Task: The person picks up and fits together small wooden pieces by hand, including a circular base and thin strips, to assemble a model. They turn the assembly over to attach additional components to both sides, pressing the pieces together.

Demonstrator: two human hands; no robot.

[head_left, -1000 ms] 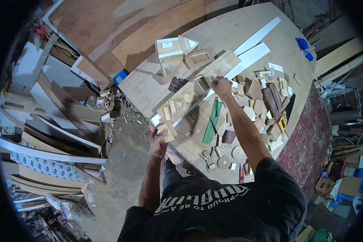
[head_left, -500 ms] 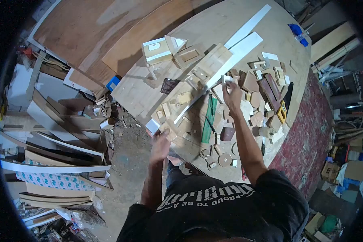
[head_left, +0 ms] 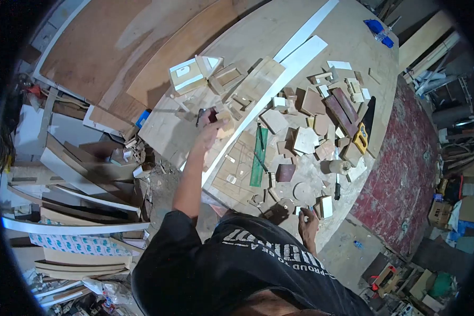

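Two hands are seen over a crowded table (head_left: 353, 31). The left hand (head_left: 211, 128) is stretched far forward, and its fingers (head_left: 222, 124) seem to be curled around a small pale wood block (head_left: 224, 115), though the grip is blurred and cannot be told for sure. Just beyond these fingers a small house-like wooden box (head_left: 187, 75) stands, and beside them a long white strip (head_left: 279, 71) lies across the table. The right hand (head_left: 306, 225) rests at the near edge, fingers loosely open, touching nothing clearly, with a small white block (head_left: 326, 206) just beside it. A risk is judged here: with so many loose offcuts close to the fingers, a neighbouring piece could be pushed off the edge by the forearm
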